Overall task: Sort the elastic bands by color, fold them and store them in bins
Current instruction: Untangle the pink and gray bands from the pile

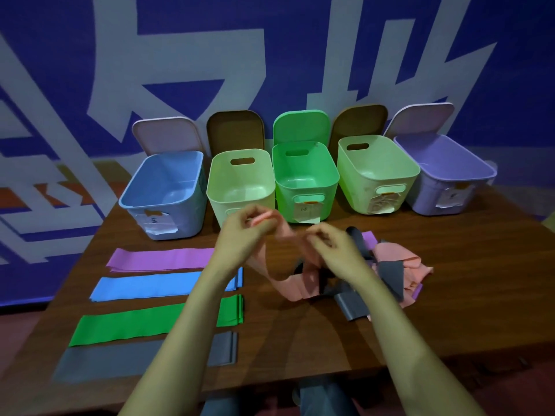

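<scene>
Aloft — left hand; right hand; band

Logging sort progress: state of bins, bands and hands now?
bins: open, nothing visible inside
lids: raised behind bins
purple bands: flat
blue bands: flat
green bands: flat
grey bands: flat
pink band: held between both hands
pile: tangled
left hand: grips pink band
right hand: grips pink band

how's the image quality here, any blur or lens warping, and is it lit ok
Head view: the left hand and right hand are motion-blurred where they pinch the pink band; head view: the green band on the table looks fairly sharp; head view: the wide lens leans the blue bin and purple bin outward; light is dim and bluish, no glare.
</scene>
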The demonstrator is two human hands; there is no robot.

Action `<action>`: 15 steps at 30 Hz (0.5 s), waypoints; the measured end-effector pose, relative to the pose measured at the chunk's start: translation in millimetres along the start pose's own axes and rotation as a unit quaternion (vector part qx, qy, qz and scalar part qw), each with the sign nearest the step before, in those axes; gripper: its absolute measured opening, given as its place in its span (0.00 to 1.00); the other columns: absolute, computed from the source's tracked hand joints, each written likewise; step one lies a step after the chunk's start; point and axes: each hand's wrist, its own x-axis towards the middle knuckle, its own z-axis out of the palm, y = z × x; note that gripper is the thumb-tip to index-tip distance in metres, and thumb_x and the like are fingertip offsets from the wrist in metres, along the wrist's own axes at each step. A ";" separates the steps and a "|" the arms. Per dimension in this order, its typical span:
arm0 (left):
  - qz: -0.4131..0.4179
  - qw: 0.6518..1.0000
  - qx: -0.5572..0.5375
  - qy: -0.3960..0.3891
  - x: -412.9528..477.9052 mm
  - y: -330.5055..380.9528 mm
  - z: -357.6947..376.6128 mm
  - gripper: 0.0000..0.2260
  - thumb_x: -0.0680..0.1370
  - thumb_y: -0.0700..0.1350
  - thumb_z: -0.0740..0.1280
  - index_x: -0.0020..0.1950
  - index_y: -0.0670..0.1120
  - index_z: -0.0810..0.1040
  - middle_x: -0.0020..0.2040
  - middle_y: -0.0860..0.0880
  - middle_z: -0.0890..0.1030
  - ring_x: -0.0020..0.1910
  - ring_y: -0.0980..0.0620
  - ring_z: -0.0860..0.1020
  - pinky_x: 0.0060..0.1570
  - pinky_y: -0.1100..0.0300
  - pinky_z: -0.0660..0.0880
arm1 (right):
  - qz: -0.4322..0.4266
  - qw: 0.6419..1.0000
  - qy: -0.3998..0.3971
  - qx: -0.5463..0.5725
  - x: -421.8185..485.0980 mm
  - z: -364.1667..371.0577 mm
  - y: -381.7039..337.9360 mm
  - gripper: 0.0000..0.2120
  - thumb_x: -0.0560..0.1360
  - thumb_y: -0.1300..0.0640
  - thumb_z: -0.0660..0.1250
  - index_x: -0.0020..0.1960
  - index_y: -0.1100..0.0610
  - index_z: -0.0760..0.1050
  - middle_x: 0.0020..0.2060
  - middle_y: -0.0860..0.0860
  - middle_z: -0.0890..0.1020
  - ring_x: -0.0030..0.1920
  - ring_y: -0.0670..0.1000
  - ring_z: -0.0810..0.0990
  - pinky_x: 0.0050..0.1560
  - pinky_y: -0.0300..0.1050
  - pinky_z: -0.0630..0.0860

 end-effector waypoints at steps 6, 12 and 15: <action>-0.008 0.948 0.283 -0.143 6.2 -28.6 -5.0 0.06 0.75 0.40 0.68 0.50 0.41 0.81 0.50 0.46 0.78 0.48 0.49 0.77 0.47 0.56 0.74 | -0.026 0.998 0.022 0.047 4.2 -20.8 -20.5 0.10 0.76 0.60 0.62 0.40 0.48 0.76 0.35 0.40 0.79 0.38 0.38 0.75 0.39 0.31 0.69; -0.015 0.963 0.157 -0.219 -11.2 -43.2 26.4 0.25 0.71 0.33 0.63 0.66 0.50 0.69 0.57 0.49 0.79 0.55 0.49 0.77 0.52 0.54 0.75 | -0.079 0.992 0.023 -0.090 1.7 -11.0 -12.8 0.10 0.74 0.51 0.67 0.36 0.54 0.77 0.32 0.48 0.79 0.37 0.47 0.76 0.39 0.43 0.70; -0.033 0.970 -0.026 -0.238 -16.9 -44.0 33.4 0.24 0.70 0.35 0.70 0.62 0.53 0.70 0.55 0.49 0.79 0.53 0.51 0.79 0.53 0.55 0.77 | -0.068 0.993 0.026 -0.097 2.8 -14.8 -7.4 0.11 0.74 0.47 0.67 0.36 0.51 0.77 0.32 0.46 0.79 0.36 0.45 0.75 0.38 0.43 0.70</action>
